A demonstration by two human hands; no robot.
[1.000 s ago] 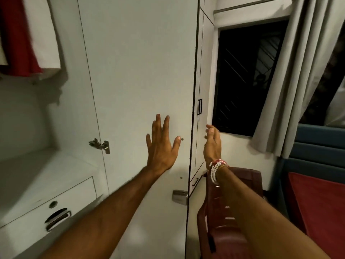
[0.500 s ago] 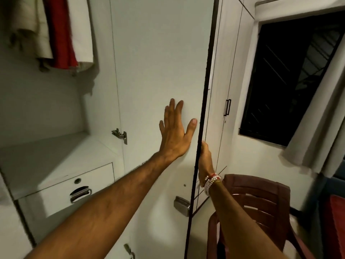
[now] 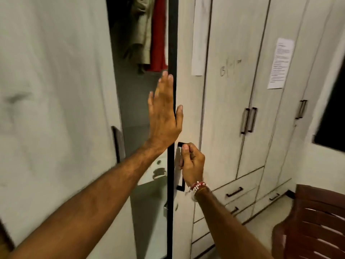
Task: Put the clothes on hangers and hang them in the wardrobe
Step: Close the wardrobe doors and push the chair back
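Centre frame: left hand [image 3: 164, 116] laid flat, fingers straight, against the black edge of the pale, matt laminate wardrobe door [image 3: 188, 109], thumb lapped onto its outer face; nothing gripped. Just below: right hand [image 3: 192, 165] curled tight round the slim black bar handle [image 3: 181, 185], beaded bracelet [image 3: 197, 186] at the wrist. Door ajar, narrow gap to its left. Upper centre, inside the gap: clothes [image 3: 149, 43] hanging, soft and creased, beige beside red. Lower right: brown slatted plastic chair [image 3: 313, 227]. Upper right: printed paper sheet [image 3: 281, 62] stuck flat on a farther door.

Bedroom: white wardrobe [image 3: 233, 71], hanging clothes [image 3: 149, 34], plastic chair [image 3: 313, 225]
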